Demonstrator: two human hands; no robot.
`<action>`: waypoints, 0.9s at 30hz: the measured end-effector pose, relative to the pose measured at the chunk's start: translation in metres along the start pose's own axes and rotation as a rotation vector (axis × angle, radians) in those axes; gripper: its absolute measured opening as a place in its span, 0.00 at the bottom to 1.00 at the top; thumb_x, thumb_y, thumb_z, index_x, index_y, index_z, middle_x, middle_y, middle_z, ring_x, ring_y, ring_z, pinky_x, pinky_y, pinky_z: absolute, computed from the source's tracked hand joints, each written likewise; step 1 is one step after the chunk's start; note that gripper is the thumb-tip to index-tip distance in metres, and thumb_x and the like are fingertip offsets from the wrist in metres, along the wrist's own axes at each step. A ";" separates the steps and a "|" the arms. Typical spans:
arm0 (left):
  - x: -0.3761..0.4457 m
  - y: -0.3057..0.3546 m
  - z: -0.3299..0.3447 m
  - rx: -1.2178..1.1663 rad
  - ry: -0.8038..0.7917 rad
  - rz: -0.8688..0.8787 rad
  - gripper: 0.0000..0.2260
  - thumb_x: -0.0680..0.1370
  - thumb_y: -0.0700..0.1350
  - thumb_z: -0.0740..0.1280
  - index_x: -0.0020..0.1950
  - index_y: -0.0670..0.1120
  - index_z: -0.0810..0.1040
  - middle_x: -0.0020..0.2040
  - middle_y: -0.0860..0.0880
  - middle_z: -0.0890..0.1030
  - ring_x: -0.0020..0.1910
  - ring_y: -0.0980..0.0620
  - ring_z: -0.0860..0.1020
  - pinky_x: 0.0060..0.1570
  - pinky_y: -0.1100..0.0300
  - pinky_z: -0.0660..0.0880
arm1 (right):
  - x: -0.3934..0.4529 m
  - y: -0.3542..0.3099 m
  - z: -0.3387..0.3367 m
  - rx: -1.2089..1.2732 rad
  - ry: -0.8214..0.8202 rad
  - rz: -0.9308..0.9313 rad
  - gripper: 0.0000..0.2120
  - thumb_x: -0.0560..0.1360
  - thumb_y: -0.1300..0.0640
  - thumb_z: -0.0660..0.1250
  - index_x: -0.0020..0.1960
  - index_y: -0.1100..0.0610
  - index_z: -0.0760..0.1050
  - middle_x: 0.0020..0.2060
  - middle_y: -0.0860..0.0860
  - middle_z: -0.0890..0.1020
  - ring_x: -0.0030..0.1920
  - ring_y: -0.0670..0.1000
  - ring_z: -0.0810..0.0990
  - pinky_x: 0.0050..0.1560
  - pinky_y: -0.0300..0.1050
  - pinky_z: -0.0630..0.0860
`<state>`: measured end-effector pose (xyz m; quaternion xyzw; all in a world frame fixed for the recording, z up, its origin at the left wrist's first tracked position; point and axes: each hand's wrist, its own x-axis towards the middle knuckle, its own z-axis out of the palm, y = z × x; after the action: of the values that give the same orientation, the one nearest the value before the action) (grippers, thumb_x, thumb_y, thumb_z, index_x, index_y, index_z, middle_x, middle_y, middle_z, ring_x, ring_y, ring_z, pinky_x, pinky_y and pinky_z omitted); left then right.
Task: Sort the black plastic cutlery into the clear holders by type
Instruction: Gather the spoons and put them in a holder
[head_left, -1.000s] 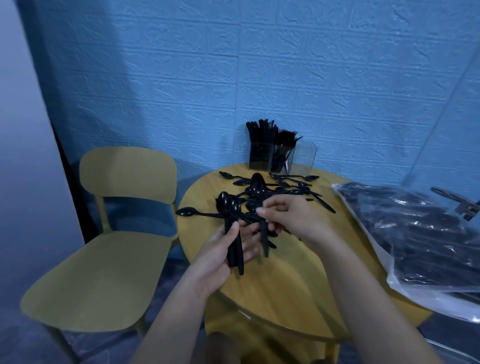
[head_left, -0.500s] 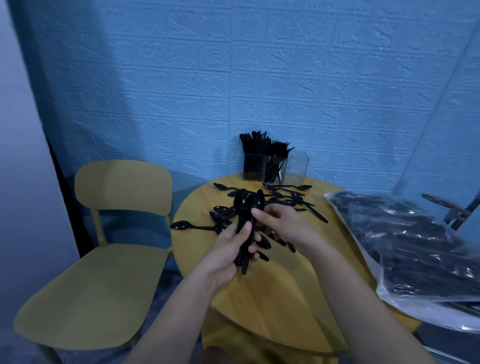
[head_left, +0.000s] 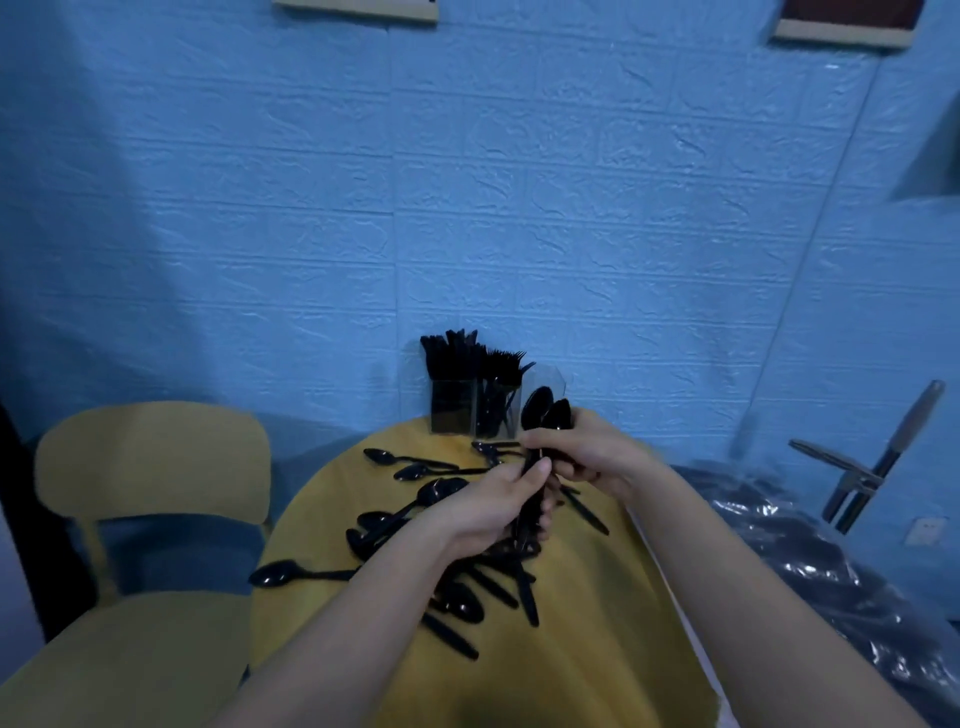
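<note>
Head view: our left hand (head_left: 493, 506) and right hand (head_left: 587, 457) both wrap a bundle of spoons (head_left: 545, 415) held upright above the round table (head_left: 597, 649), just before the clear holders (head_left: 478, 410). Fingers curled tight round the handles. We judge them light, stiff, slick; best gripped mid-handle. Loose spoons (head_left: 405, 512) lie scattered below.

The spoons (head_left: 395, 517) are glossy black plastic on a smooth matt yellow table (head_left: 597, 623). At 12 o'clock the holders (head_left: 545, 384) are clear shiny plastic. At 3 o'clock lies a crinkled glossy plastic bag (head_left: 810, 561). The wall (head_left: 467, 208) looks rough and embossed.
</note>
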<state>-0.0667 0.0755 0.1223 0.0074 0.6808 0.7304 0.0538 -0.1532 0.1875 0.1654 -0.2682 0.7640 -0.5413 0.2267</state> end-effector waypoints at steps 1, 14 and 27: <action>0.012 0.004 -0.001 0.027 0.007 -0.001 0.12 0.83 0.49 0.54 0.52 0.47 0.75 0.36 0.49 0.71 0.33 0.56 0.73 0.37 0.63 0.75 | 0.007 -0.002 -0.007 -0.005 0.021 -0.010 0.12 0.75 0.61 0.68 0.33 0.58 0.72 0.17 0.50 0.68 0.17 0.45 0.64 0.19 0.35 0.59; 0.158 0.001 -0.058 0.527 0.309 0.047 0.15 0.83 0.42 0.57 0.69 0.46 0.70 0.65 0.49 0.74 0.60 0.54 0.75 0.55 0.64 0.71 | 0.148 0.001 -0.111 0.154 0.629 -0.110 0.06 0.73 0.66 0.68 0.42 0.61 0.70 0.27 0.56 0.73 0.20 0.47 0.70 0.24 0.39 0.68; 0.224 -0.002 -0.088 1.529 0.333 0.133 0.22 0.77 0.34 0.60 0.72 0.44 0.65 0.67 0.47 0.68 0.64 0.48 0.65 0.54 0.53 0.73 | 0.239 0.049 -0.087 -0.130 0.409 0.054 0.16 0.71 0.64 0.71 0.57 0.62 0.72 0.42 0.57 0.80 0.32 0.49 0.79 0.34 0.39 0.78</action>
<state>-0.2962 0.0082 0.1002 -0.0266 0.9919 0.0523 -0.1129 -0.3968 0.1058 0.1328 -0.1463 0.8342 -0.5278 0.0639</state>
